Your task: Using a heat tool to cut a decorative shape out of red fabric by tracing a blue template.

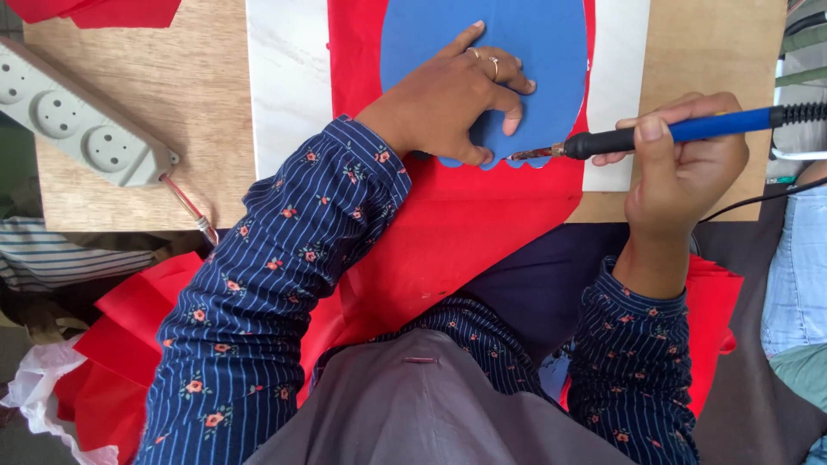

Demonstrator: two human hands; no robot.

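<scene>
A blue template (482,60) lies on red fabric (457,224) over a white slab (284,77) on the wooden board (172,95). The left hand (452,95) presses it flat, fingers spread. The right hand (685,164) grips a soldering iron (655,133), fingers wrapped tight, tip at the template's scalloped edge. A power strip (77,120) lies well to the left.

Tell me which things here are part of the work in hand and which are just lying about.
In use:
left hand pressing down the blue template
right hand gripping the blue-handled hot tool, tip at the template's scalloped edge
red fabric under the template
white slab beneath the fabric

Lying about:
grey power strip
red fabric pile
white plastic bag
</scene>
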